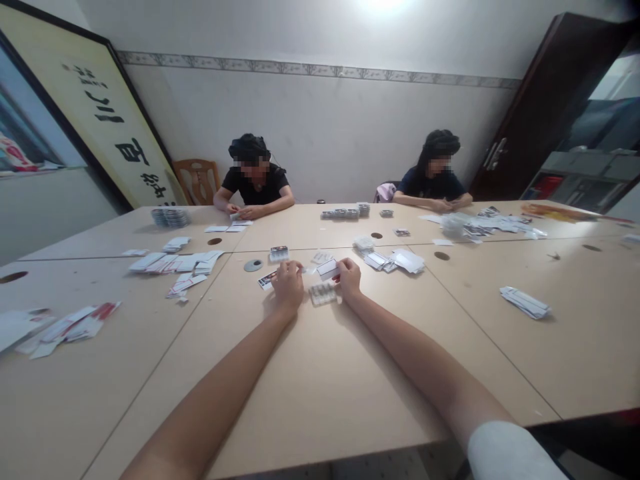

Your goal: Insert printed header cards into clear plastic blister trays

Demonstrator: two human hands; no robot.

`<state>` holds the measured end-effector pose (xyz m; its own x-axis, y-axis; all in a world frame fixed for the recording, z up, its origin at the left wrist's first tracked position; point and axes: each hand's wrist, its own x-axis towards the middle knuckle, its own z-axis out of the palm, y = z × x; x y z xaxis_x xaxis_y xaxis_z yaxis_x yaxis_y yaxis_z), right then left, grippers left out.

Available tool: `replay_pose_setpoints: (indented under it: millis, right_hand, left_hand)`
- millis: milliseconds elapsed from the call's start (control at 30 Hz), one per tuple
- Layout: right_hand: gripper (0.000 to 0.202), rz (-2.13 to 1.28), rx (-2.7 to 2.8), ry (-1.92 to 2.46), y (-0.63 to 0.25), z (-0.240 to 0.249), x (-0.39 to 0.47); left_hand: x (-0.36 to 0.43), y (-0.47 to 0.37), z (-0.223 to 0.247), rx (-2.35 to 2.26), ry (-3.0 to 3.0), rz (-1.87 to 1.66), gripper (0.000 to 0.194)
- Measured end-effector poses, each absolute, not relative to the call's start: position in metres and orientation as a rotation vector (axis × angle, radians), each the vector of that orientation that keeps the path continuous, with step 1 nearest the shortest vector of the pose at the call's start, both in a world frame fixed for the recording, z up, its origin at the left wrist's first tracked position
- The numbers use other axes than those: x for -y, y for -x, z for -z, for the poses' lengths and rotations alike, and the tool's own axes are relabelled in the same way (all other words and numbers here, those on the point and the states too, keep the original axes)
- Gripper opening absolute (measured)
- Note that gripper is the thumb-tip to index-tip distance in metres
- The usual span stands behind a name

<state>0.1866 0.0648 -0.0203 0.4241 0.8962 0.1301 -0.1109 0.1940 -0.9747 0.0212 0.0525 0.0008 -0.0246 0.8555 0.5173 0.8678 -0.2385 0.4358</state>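
Note:
My right hand (350,279) is closed on a small white card (328,269) with a dark edge line. My left hand (289,283) has its fingers pinched together, with a small clear or white piece at the fingertips that is too small to name. A dark printed card (267,280) lies beside my left hand. Just below the white card, a clear tray with compartments (323,294) rests on the table, close to my right fingers. Behind my left hand sits another small tray with a dark printed top (279,253).
Paper cards (175,263) spread on the left, and more cards with clear trays (385,259) lie right of centre. A folded stack (525,303) is at the right. Two people sit across the table (320,373), near stacked trays (345,213).

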Motion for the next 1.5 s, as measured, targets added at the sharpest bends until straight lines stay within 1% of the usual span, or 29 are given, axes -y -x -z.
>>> replay_pose_setpoints:
  millis: [300, 433, 567, 667, 867, 1033, 1167, 1233, 1333, 1400, 1500]
  right_hand:
    - [0.014, -0.778, 0.792, 1.186, -0.192, 0.024, -0.07]
    - [0.014, -0.704, 0.713, 1.21, -0.203, 0.024, -0.077]
    - [0.014, -0.661, 0.647, 1.21, -0.222, 0.022, -0.084]
    - [0.015, -0.614, 0.566, 1.206, -0.241, 0.021, -0.087]
    - [0.015, -0.535, 0.401, 1.198, -0.279, 0.026, -0.093]
    - [0.021, -0.56, 0.343, 1.194, -0.289, 0.031, -0.098]
    - [0.023, -0.576, 0.321, 1.205, -0.289, 0.028, -0.096]
    - [0.022, -0.586, 0.356, 1.204, -0.286, 0.026, -0.093]
    - [0.013, -0.624, 0.487, 1.183, -0.275, 0.02, -0.086]
    - [0.015, -0.711, 0.621, 1.15, -0.262, 0.014, -0.082]
    - [0.025, -0.952, 0.845, 1.076, -0.24, 0.005, -0.076]
  left_hand:
    - [-0.06, -0.017, 0.008, 1.869, 2.197, 1.272, 0.017]
    - [-0.063, -0.017, 0.011, 1.811, 2.211, 1.358, 0.02]
    - [-0.066, -0.016, 0.012, 1.723, 2.264, 1.461, 0.03]
    - [-0.067, -0.016, 0.014, 1.667, 2.297, 1.527, 0.033]
    - [-0.068, -0.016, 0.018, 1.643, 2.298, 1.601, 0.027]
    - [-0.065, -0.015, 0.018, 1.639, 2.27, 1.632, 0.024]
    - [-0.06, -0.017, 0.016, 1.634, 2.225, 1.691, 0.027]
    - [-0.058, -0.018, 0.015, 1.633, 2.195, 1.717, 0.03]
    - [-0.055, -0.02, 0.012, 1.624, 2.166, 1.723, 0.03]
    - [-0.053, -0.021, 0.01, 1.616, 2.167, 1.694, 0.027]
    - [-0.051, -0.021, 0.008, 1.633, 2.151, 1.604, 0.024]
